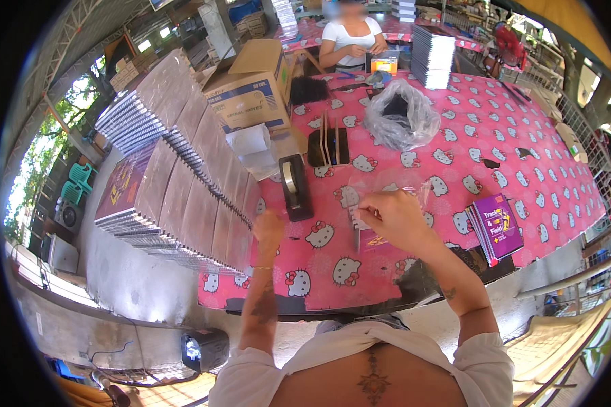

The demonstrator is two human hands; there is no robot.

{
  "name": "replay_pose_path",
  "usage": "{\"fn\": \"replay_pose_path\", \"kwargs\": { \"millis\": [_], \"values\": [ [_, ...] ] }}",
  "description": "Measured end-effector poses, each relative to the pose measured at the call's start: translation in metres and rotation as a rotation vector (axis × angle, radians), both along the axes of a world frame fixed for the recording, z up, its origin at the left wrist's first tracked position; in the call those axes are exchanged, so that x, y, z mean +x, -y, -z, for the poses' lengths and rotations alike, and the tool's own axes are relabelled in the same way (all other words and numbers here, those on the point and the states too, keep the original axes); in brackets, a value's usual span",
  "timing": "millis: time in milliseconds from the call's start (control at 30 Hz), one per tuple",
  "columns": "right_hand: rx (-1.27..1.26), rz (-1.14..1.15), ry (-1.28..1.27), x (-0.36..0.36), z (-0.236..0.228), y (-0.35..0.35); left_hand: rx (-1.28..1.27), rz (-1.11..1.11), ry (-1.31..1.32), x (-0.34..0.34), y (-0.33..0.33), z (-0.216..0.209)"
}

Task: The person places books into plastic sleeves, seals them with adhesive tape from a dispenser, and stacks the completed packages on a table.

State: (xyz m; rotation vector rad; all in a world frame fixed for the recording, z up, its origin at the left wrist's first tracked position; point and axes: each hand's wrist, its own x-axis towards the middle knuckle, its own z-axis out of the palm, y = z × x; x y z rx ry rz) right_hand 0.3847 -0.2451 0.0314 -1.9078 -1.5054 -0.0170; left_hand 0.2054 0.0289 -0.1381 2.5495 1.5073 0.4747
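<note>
My right hand (395,214) is over a purple spiral notebook (372,241) lying flat on the pink table. Its fingers are curled into a pinch at the notebook's upper part, where clear plastic film (414,186) shows around the hand. What exactly the fingertips pinch is hard to see. To the left, my left hand (269,229) is closed beside the tall stack of film-wrapped spiral notebooks (173,197); whatever it grips is hidden. Between and beyond my hands stands a black tape dispenser (294,190). Several purple notebooks (494,227) sit in a small pile at the right.
A cardboard box (251,95) stands behind the tall stack. Farther back are a black tray (328,147), a clear plastic bag (402,119) and a stack of notebooks (433,57). Across the table a person in a white top (352,37) handles something small. The tablecloth's near edge (319,305) runs before me.
</note>
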Motion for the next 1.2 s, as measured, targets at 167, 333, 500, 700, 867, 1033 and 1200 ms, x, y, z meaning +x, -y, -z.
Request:
{"fn": "replay_pose_path", "kwargs": {
  "millis": [167,333,500,700,867,1033,1200],
  "values": [
    [-0.044,0.057,0.122,-0.014,-0.006,-0.005,-0.581,0.803,0.92,0.015,0.045,-0.094],
    [0.33,-0.101,0.237,0.021,-0.039,-0.036,-0.754,0.873,1.053,0.027,0.067,-0.119],
    [0.054,-0.368,0.135,0.055,-0.041,-0.047,-0.712,0.846,1.114,0.031,0.064,-0.109],
    [0.046,-0.119,0.17,0.016,-0.04,-0.001,-0.796,0.934,1.084,0.02,0.067,-0.098],
    [0.041,-0.149,0.367,0.004,-0.004,-0.019,-0.775,1.109,0.873,0.074,0.072,-0.103],
    [-0.323,-0.079,0.141,-0.003,-0.028,-0.004,-0.245,1.273,0.679,0.067,0.064,-0.144],
    [0.18,-0.167,0.237,0.058,-0.029,0.055,-0.306,1.164,0.595,0.057,0.069,-0.157]
  ]
}}
